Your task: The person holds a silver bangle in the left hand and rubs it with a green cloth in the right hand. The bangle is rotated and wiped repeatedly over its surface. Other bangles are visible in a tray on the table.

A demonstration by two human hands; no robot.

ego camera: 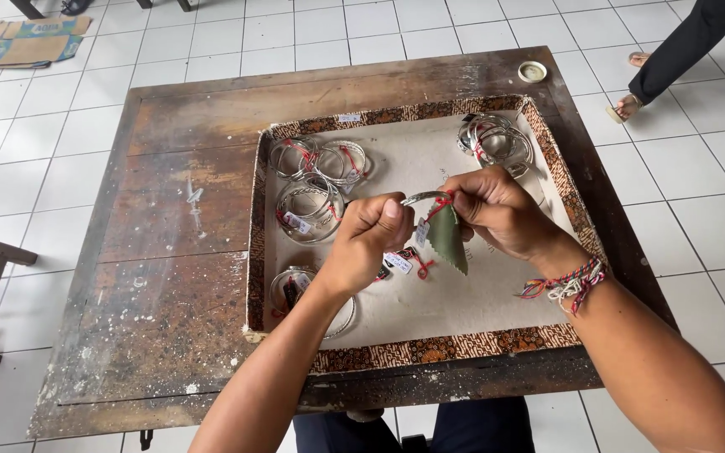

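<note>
Above tray centre: silver bangle with red thread, pinched at both ends. Left hand fisted round its left end; right hand grips right end together with green cloth hanging below. Paper tags dangle beneath. Batik-edged tray holds bangle bundles left, another bundle upper right. Tray sits on worn wooden worktop; small round lid at far corner.

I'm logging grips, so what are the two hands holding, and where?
Both hands grip one silver metal bangle: left hand at its left rim, right hand at its right rim with a green cloth.
</note>
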